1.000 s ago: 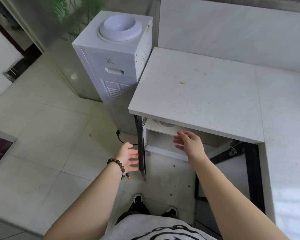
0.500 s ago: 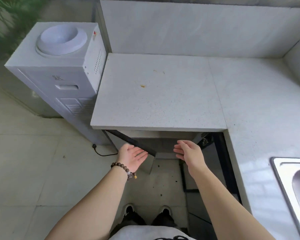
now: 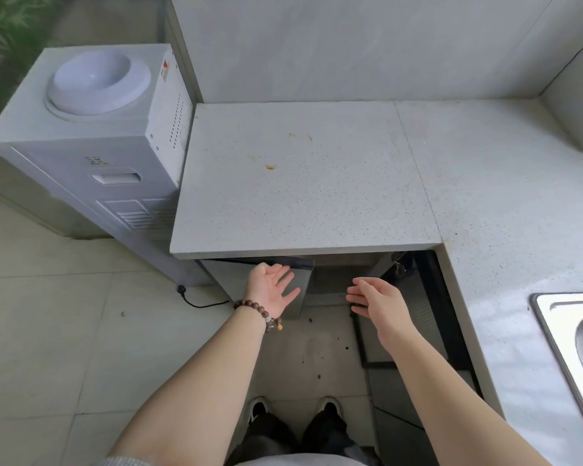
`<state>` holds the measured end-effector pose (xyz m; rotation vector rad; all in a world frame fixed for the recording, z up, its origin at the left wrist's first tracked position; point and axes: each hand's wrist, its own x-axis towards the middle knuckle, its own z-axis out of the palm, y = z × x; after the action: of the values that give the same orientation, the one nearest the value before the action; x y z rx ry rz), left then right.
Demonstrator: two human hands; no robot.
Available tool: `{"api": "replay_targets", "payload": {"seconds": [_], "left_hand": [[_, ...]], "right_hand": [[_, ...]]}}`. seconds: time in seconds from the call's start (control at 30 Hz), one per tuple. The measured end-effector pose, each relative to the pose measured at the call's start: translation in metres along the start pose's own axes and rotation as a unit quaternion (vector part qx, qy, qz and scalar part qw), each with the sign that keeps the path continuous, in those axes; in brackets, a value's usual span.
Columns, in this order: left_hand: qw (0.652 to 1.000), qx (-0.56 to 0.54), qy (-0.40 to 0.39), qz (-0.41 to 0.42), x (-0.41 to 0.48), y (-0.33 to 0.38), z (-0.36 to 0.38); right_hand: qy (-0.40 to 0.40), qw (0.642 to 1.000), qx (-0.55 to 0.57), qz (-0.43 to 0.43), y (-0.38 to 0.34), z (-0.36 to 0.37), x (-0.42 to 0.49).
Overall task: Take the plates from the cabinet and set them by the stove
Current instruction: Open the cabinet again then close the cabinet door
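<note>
Compared with half a second ago, the left cabinet door (image 3: 231,280) is seen swung flatter along the countertop's (image 3: 300,183) front edge, and the left hand (image 3: 272,290) is raised nearer the door's top. That hand is held open, palm up, fingers straight, before the door's face; contact cannot be told. The right hand (image 3: 376,306) is likewise held open, nothing gripped, before the cabinet (image 3: 345,265) opening. The plates are hidden: the inside is covered by the countertop overhang. The right door (image 3: 424,317) is swung open. A water dispenser (image 3: 108,136) is set beside the counter; a sink (image 3: 566,348) is cut off at right.
</note>
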<state>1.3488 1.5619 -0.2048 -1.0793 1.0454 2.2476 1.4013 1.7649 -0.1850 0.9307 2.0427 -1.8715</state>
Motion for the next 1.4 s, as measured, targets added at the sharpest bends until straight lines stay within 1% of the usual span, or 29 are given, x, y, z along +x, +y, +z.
{"api": "replay_targets", "payload": {"seconds": [0.27,0.37,0.5,0.6,0.7,0.83,0.93,1.0,1.13,1.23,1.3,1.4], "left_hand": [[1.0,-0.011,-0.024,0.016,0.007,0.004,0.009],[1.0,0.005,-0.023,0.015,0.005,-0.002,0.008],[0.996,0.078,-0.019,0.035,-0.005,-0.014,0.01],[0.985,0.154,-0.034,0.065,-0.015,-0.026,0.015],[0.972,0.214,-0.047,0.089,-0.023,-0.042,0.026],[0.957,0.269,-0.061,0.085,-0.029,-0.067,0.044],[0.951,0.29,-0.075,0.072,-0.031,-0.084,0.057],[0.948,0.299,-0.087,0.065,-0.031,-0.094,0.063],[0.934,0.336,-0.108,0.053,-0.032,-0.112,0.069],[0.925,0.362,-0.109,0.04,-0.034,-0.122,0.068],[0.918,0.38,-0.105,0.032,-0.036,-0.126,0.064],[0.913,0.397,-0.092,0.026,-0.038,-0.129,0.058]], "right_hand": [[0.025,1.0,0.001,-0.002,0.005,-0.012,-0.001],[0.029,1.0,0.011,0.003,0.007,-0.012,-0.004],[0.035,0.999,0.013,0.008,0.009,-0.011,-0.006],[0.055,0.998,0.023,0.021,0.013,-0.015,-0.009],[0.081,0.994,0.057,0.042,0.019,-0.024,-0.018],[0.121,0.986,0.098,0.063,0.03,-0.041,-0.033],[0.154,0.968,0.17,0.099,0.045,-0.061,-0.044],[0.176,0.95,0.225,0.125,0.057,-0.076,-0.051],[0.237,0.911,0.295,0.164,0.085,-0.097,-0.059],[0.257,0.878,0.355,0.191,0.098,-0.104,-0.058],[0.263,0.864,0.388,0.183,0.104,-0.107,-0.054],[0.267,0.852,0.419,0.165,0.107,-0.109,-0.048]]}}
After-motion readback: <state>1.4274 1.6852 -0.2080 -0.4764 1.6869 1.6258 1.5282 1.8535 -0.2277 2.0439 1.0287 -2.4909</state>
